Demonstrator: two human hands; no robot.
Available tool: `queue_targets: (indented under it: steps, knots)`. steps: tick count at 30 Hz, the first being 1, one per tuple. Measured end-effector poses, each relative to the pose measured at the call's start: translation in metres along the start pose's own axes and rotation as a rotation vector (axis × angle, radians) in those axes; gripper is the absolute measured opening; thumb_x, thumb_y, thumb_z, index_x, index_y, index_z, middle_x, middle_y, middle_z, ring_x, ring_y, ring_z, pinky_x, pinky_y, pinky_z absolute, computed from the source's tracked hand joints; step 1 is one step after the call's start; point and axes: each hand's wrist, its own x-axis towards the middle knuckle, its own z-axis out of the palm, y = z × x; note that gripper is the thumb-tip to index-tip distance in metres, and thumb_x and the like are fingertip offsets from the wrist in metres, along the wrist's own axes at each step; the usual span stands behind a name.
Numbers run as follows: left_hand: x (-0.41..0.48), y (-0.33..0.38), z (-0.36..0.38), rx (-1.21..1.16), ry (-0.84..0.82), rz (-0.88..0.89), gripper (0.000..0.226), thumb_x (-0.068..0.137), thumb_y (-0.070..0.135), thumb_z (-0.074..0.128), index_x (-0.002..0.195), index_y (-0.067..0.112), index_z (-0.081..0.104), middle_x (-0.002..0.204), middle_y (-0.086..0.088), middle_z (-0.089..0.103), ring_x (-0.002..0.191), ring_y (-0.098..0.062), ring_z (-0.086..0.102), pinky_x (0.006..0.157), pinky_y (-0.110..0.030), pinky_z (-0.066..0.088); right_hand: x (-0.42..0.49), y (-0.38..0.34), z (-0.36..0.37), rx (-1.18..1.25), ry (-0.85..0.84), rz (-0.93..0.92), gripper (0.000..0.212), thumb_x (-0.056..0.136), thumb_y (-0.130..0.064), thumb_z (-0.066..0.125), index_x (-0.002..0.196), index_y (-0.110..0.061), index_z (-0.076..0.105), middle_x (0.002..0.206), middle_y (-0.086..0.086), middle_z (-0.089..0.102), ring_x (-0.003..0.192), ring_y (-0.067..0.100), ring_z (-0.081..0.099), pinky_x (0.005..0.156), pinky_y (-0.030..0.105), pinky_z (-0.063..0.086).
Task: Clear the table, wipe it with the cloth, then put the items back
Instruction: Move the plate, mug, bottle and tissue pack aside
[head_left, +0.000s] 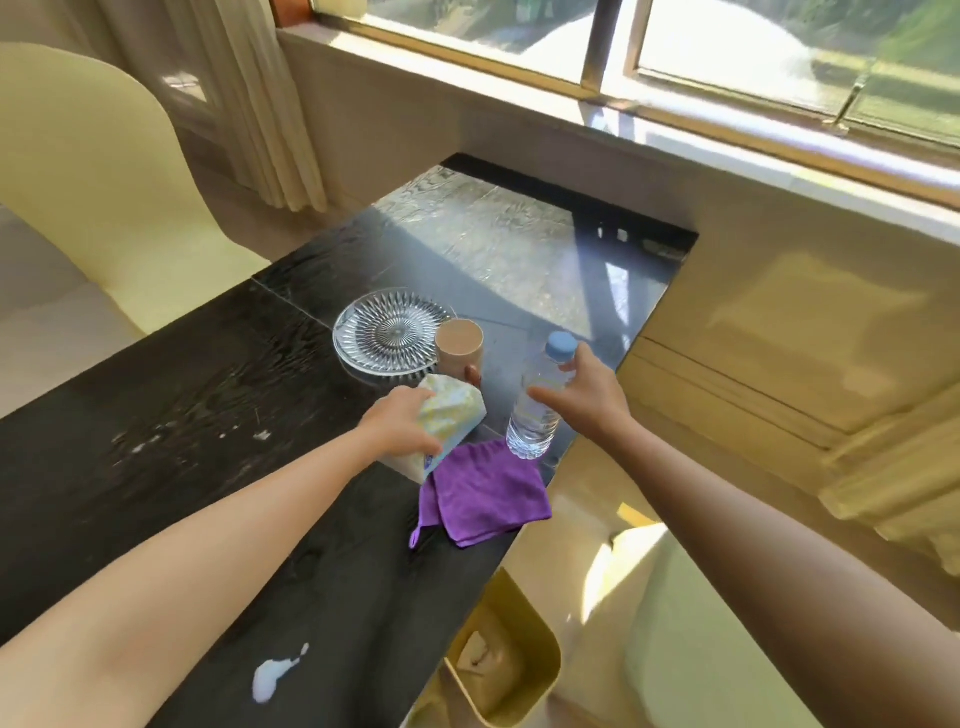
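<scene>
A dark table (197, 395) runs from near me toward the window. My left hand (402, 426) grips a yellow-white tissue pack (454, 415), tilted above the table's surface. My right hand (587, 389) is wrapped around a clear water bottle (535, 421) with a blue cap, standing upright near the table's right edge. A purple cloth (483, 493) lies folded just in front of both, partly over the edge. Behind the pack stand a brown mug (460, 348) and a clear glass plate (387, 332).
A white spill (275, 675) marks the table near me. A yellow bin (498, 660) stands on the floor below the right edge. A pale yellow chair (88, 171) is at the left. A window ledge (571, 114) and curtain lie beyond the table's far end.
</scene>
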Motion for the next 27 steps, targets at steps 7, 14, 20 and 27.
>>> queue_targets:
  steps: [7,14,20,27]
  knots:
    - [0.060,0.013,0.023,-0.049,-0.054,0.090,0.083,0.061,0.042,0.073,0.136,0.022,0.041,0.124,-0.008,0.048,0.111,-0.031,0.053,0.086,-0.041,0.050,0.059,0.018,0.005,-0.056,0.067,0.129,0.049,0.073,-0.027,0.076,0.113,-0.012,0.052,0.114,0.008,0.064,0.101,0.026,0.060,0.080,0.035,0.046]
    - [0.085,0.029,0.062,0.000,-0.037,0.125,0.074,0.070,0.038,0.066,0.137,0.023,0.037,0.131,-0.007,0.042,0.115,-0.032,0.046,0.090,-0.042,0.041,0.123,0.028,0.035,-0.056,0.083,0.176,0.051,0.076,-0.027,0.073,0.117,-0.013,0.047,0.108,0.005,0.059,0.102,0.027,0.057,0.078,0.032,0.040]
    - [0.106,0.049,0.087,-0.007,0.019,0.046,0.061,0.076,0.038,0.063,0.130,0.018,0.043,0.125,-0.010,0.045,0.111,-0.032,0.047,0.089,-0.040,0.041,0.164,0.050,0.040,-0.067,0.082,0.183,0.054,0.076,-0.029,0.072,0.120,-0.011,0.046,0.119,0.010,0.058,0.108,0.029,0.055,0.078,0.030,0.037]
    - [0.143,0.074,0.107,0.061,0.064,0.116,0.053,0.078,0.032,0.064,0.126,0.018,0.046,0.125,-0.008,0.045,0.110,-0.029,0.047,0.090,-0.040,0.041,0.196,0.068,0.030,-0.068,-0.022,0.072,0.059,0.078,-0.030,0.073,0.127,-0.014,0.044,0.126,0.006,0.058,0.112,0.026,0.055,0.081,0.029,0.038]
